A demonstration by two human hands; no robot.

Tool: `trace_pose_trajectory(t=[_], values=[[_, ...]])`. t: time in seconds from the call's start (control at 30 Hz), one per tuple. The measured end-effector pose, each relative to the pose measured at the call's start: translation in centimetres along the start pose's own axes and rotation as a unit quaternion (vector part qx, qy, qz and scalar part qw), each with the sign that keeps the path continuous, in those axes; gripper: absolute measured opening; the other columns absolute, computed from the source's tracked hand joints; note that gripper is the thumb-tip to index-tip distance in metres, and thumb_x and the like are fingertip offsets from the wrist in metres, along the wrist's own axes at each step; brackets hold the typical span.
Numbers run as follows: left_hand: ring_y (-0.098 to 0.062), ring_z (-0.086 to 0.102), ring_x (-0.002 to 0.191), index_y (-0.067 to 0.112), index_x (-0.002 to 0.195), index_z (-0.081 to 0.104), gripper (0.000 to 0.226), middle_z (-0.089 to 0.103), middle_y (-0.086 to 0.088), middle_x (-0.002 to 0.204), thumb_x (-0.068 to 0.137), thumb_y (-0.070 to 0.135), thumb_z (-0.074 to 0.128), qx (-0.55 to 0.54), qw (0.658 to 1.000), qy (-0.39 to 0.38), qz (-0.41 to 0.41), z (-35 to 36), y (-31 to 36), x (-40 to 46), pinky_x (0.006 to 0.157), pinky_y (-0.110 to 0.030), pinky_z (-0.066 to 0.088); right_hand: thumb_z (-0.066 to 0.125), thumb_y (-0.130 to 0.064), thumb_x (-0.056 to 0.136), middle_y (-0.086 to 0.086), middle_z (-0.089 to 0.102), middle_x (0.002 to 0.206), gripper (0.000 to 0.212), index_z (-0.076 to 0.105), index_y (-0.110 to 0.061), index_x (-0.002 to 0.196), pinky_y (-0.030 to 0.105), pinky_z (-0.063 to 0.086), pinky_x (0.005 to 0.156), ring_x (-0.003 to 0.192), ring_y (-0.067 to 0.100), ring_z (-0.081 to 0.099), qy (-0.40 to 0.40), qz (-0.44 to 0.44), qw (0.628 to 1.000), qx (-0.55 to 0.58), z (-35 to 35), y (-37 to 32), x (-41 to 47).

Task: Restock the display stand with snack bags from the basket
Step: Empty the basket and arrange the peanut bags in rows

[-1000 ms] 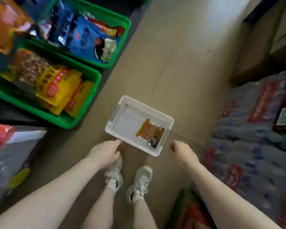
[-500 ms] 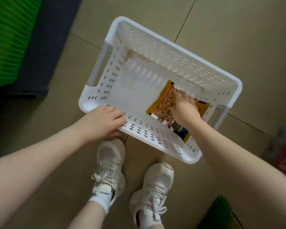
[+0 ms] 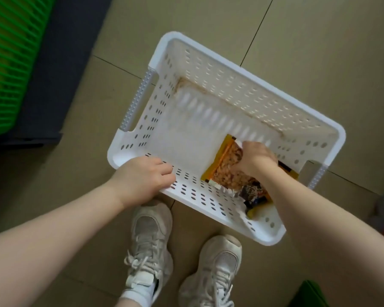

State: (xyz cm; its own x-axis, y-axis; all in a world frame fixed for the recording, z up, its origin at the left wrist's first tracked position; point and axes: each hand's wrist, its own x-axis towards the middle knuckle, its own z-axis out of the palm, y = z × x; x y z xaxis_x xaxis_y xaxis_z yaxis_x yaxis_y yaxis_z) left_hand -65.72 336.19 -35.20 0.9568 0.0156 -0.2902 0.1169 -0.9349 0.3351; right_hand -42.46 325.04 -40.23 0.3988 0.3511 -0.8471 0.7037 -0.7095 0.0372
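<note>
Since a moment ago our right hand has curled onto the last snack bag, fingers pinching it, at the basket floor. Our left hand clamps the near rim (steadying). Nearly done, we judge: one bag left to shelve.

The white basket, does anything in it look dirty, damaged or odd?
Yes. The white basket has a brownish stain along the seam where its far wall meets the floor, darkest at the far-left inner corner. The snack bag under the right hand looks crumpled but not visibly torn.
</note>
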Motion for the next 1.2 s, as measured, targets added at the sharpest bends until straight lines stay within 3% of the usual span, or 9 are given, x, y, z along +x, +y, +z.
trace_pose_trajectory(t=[0.1,0.27,0.4,0.6,0.77,0.93,1.03,1.13,1.2], values=[[-0.022,0.055,0.054,0.014,0.063,0.058,0.014,0.059,-0.003,0.062,0.060,0.011,0.071,0.025,0.994,-0.109,-0.020,-1.7,0.9,0.9,0.045,-0.027,0.041,0.051,-0.004,0.083,0.003,0.051,0.066,0.017,0.046,-0.012,0.096,0.029,0.037,0.047,0.068,0.029,0.056,0.100,-0.083,0.991,-0.044,-2.5,0.0,-4.2],[-0.026,0.047,0.116,0.013,0.123,0.044,0.046,0.050,-0.006,0.125,0.087,0.039,0.056,-0.041,0.939,-0.301,-0.158,-10.7,4.8,-0.2,0.093,-0.037,0.041,0.060,-0.018,0.081,0.004,0.059,0.074,0.024,0.036,-0.019,0.085,0.034,0.042,0.055,0.070,0.029,0.058,0.113,-0.170,0.979,-0.017,-11.8,1.2,-15.5],[-0.025,0.054,0.112,0.017,0.128,0.041,0.052,0.052,-0.002,0.127,0.088,0.051,0.046,-0.074,0.951,-0.192,-0.230,-23.9,8.6,-4.2,0.086,-0.039,0.049,0.060,-0.025,0.081,0.001,0.057,0.077,0.026,0.046,-0.018,0.101,0.034,0.041,0.070,0.085,0.030,0.060,0.119,-0.277,0.948,-0.101,-22.6,0.3,-26.9],[-0.017,0.071,0.075,0.016,0.107,0.064,0.074,0.073,0.002,0.090,0.077,0.072,0.027,-0.004,0.949,0.187,-0.255,-45.1,14.1,-11.4,0.053,-0.025,0.055,0.051,-0.024,0.090,0.006,0.067,0.093,0.016,0.042,-0.017,0.100,0.032,0.034,0.076,0.096,0.026,0.058,0.233,-0.427,0.833,-0.266,-35.0,-3.8,-44.3],[-0.028,0.067,0.057,0.014,0.079,0.063,0.044,0.068,-0.006,0.063,0.081,0.054,0.047,-0.033,0.921,0.240,-0.305,-54.9,20.9,-17.1,0.041,-0.027,0.044,0.078,-0.022,0.059,-0.001,0.064,0.052,0.027,0.056,-0.014,0.072,0.025,0.046,0.056,0.058,0.021,0.065,0.368,-0.508,0.713,-0.314,-38.3,-6.6,-56.2],[-0.027,0.055,0.032,0.018,0.057,0.060,0.020,0.056,-0.005,0.039,0.071,0.033,0.058,0.043,0.874,0.260,-0.409,-57.6,25.6,-25.1,0.026,-0.018,0.026,0.079,-0.030,0.050,-0.007,0.062,0.055,0.028,0.057,-0.023,0.067,0.027,0.037,0.067,0.061,0.017,0.063,0.427,-0.531,0.637,-0.360,-40.1,-9.4,-63.3],[-0.028,0.059,0.039,0.015,0.064,0.066,0.021,0.062,-0.008,0.046,0.071,0.032,0.055,0.032,0.839,0.265,-0.475,-57.8,27.9,-32.1,0.029,-0.022,0.034,0.076,-0.028,0.062,-0.003,0.067,0.069,0.017,0.063,-0.021,0.070,0.031,0.043,0.071,0.073,0.021,0.065,0.453,-0.501,0.672,-0.304,-42.0,-11.5,-65.7],[-0.033,0.068,0.067,0.012,0.089,0.071,0.040,0.072,-0.015,0.075,0.082,0.036,0.040,-0.015,0.771,0.347,-0.534,-57.7,30.4,-38.9,0.048,-0.038,0.050,0.065,-0.029,0.082,0.005,0.070,0.085,0.016,0.071,-0.016,0.089,0.033,0.048,0.074,0.085,0.024,0.063,0.313,-0.540,0.773,-0.112,-42.7,-15.4,-69.4],[-0.028,0.068,0.068,0.011,0.092,0.072,0.042,0.073,-0.014,0.078,0.084,0.039,0.041,-0.029,0.724,0.408,-0.556,-57.9,32.1,-42.9,0.051,-0.034,0.049,0.070,-0.019,0.080,0.004,0.065,0.073,0.013,0.073,-0.009,0.087,0.028,0.046,0.067,0.069,0.012,0.060,0.224,-0.584,0.778,0.062,-41.9,-19.1,-73.1]])
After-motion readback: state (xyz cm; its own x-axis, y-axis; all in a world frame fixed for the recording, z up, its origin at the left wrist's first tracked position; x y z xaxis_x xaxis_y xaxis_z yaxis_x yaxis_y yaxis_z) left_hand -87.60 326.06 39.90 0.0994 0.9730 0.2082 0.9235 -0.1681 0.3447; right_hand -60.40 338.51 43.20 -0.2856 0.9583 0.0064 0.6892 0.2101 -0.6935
